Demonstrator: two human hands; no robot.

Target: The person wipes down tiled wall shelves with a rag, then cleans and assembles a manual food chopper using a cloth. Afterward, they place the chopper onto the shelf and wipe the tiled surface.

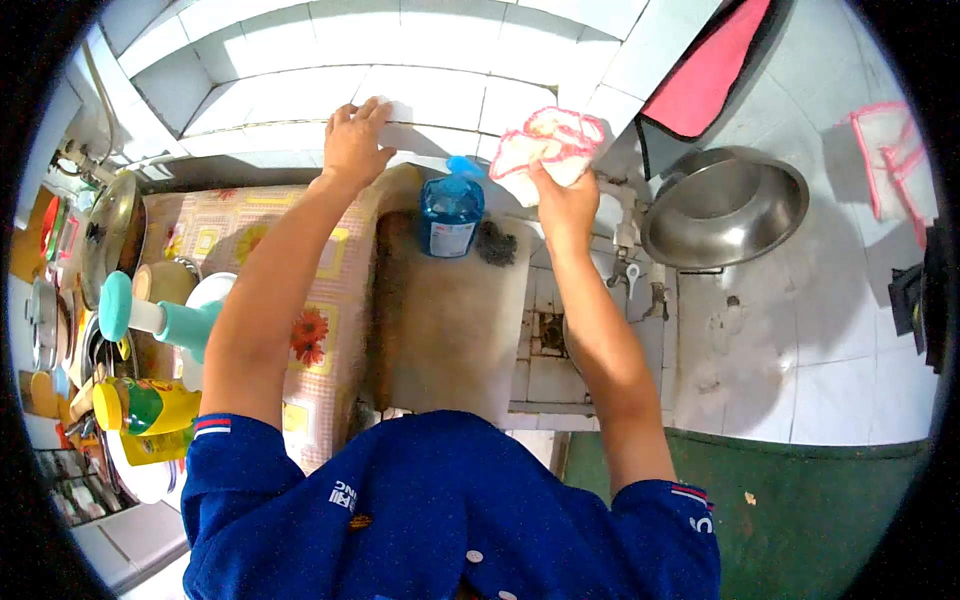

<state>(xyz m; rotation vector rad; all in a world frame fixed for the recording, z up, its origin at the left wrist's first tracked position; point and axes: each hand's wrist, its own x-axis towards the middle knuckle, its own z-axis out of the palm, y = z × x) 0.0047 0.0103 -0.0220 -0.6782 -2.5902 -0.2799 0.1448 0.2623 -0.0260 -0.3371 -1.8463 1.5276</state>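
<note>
A white cloth with a pink edge (545,150) is bunched in my right hand (570,205), which presses it toward the white tiled ledge (430,95) and the wall corner. My left hand (355,145) rests on the ledge's edge with its fingers spread, holding nothing. Between my arms stands a blue liquid bottle (450,218) with a pale label, on a worn slab (455,320). Beside the bottle lies a dark scouring pad (496,244). Whether the cloth touches the tiles is hard to tell.
At right a steel basin (725,208) leans on the wall near a tap (628,235). A pink cloth (705,70) hangs above it. On the left, a patterned tablecloth (325,270) carries a yellow bottle (150,407), a teal-handled item (150,318) and a lidded pan (115,240).
</note>
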